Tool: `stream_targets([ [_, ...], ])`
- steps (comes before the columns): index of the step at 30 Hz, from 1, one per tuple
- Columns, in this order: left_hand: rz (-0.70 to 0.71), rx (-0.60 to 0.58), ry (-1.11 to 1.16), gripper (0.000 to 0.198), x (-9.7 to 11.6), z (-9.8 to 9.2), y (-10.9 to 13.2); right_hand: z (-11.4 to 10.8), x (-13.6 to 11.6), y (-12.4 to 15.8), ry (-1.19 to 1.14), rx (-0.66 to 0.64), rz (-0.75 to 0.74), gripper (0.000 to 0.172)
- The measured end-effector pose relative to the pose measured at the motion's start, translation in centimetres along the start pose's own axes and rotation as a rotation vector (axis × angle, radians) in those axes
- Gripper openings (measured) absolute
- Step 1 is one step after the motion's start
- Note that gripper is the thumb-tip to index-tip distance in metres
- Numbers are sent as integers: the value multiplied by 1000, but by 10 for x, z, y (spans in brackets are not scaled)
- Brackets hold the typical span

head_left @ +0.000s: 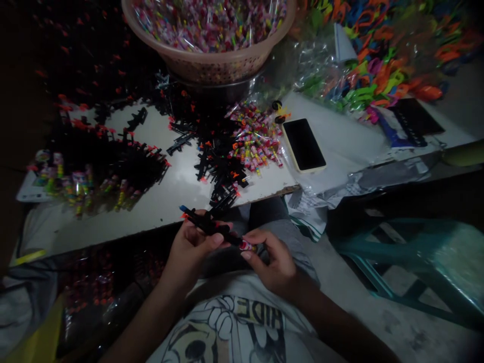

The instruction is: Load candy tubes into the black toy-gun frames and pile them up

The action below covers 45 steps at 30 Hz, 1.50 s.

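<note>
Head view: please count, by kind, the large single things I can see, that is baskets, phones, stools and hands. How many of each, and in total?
Basket of wrapped sweets: 1
Phone, face up on the table: 1
Green plastic stool: 1
Hands: 2, the left hand and right hand, both on a black toy piece
Total: 5

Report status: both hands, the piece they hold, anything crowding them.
Left hand grips black plastic toy gun. Right hand pinches small wrapped candy tube at its rear end. White table edge close ahead, nothing between.
</note>
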<state>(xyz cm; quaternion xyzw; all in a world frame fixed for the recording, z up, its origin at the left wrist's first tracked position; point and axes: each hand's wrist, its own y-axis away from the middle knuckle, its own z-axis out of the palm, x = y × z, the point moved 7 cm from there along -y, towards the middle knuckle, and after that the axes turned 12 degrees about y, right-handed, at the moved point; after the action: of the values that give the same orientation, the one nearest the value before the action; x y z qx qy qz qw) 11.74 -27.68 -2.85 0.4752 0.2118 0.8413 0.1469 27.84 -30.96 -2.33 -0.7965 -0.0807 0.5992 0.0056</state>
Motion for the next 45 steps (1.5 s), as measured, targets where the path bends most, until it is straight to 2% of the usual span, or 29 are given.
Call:
stream_targets([
  [8, 109, -118, 31, 38, 10, 7, 5, -6, -5, 1, 68, 84, -29, 18],
  [17, 158, -72, -11, 38, 13, 5, 7, -7, -16, -2, 76, 172, -40, 24],
  [25, 222, -21, -29, 37, 10, 9, 10, -9, -23, -7, 249, 176, -30, 20],
  [28, 248, -29, -79, 32, 13, 11, 10, -13, -25, -11, 281, 147, -25, 13],
  [32, 251, -30, -67, 35, 15, 10, 7, -10, -26, -15, 331, 49, -38, 11],
  [34, 261, -23, -54, 35, 15, 10, 6, -7, -26, -14, 402, 62, -67, 11],
  [36, 249, 23, -55, 32, 10, 8, 5, -4, -29, -12, 521, 136, -132, 11],
  [38, 214, 124, -39, 31, 3, 3, 5, 1, -30, -11, 652, 185, -195, 10],
  [41, 128, 231, 64, 33, -12, 0, 6, 8, -24, -15, 767, 164, -244, 17],
  [45, 30, 182, 151, 31, -25, 7, 4, 6, -16, -22, 796, 130, -295, 13],
])
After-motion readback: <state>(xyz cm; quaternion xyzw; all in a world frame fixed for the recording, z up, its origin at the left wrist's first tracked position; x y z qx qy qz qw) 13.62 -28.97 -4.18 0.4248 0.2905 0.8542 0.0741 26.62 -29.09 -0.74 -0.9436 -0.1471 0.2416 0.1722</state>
